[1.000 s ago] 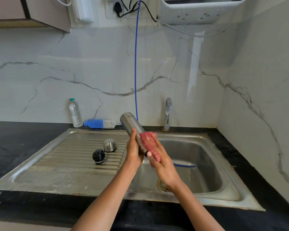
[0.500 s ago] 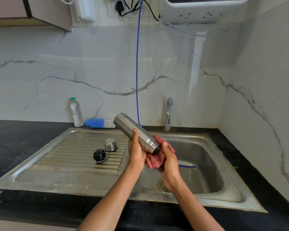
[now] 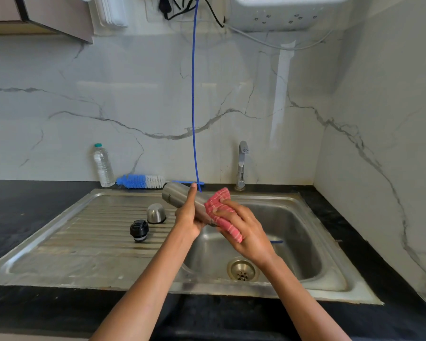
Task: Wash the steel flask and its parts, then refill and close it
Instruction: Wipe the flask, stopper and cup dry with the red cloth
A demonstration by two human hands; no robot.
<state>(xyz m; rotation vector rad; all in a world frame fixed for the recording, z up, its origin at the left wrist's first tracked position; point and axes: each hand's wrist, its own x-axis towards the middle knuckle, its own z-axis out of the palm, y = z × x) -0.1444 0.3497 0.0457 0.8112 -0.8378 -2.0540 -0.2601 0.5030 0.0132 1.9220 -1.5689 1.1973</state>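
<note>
Over the sink (image 3: 305, 205), the flask (image 3: 180, 196) was gripped by the left hand (image 3: 190, 217). The cloth (image 3: 219, 212), previously bunched under its mouth, had been slid toward eleven o'clock by the clasping right hand (image 3: 244, 230); wiping seemingly continued.

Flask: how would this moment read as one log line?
left hand holds flask tilted over sink | right hand presses cloth on it | cap, stopper on drainboard

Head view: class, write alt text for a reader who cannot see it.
Over a steel sink, the left hand grips a tilted steel flask while the right hand presses a red cloth around it. A black stopper and steel cup sit on the drainboard.
</note>
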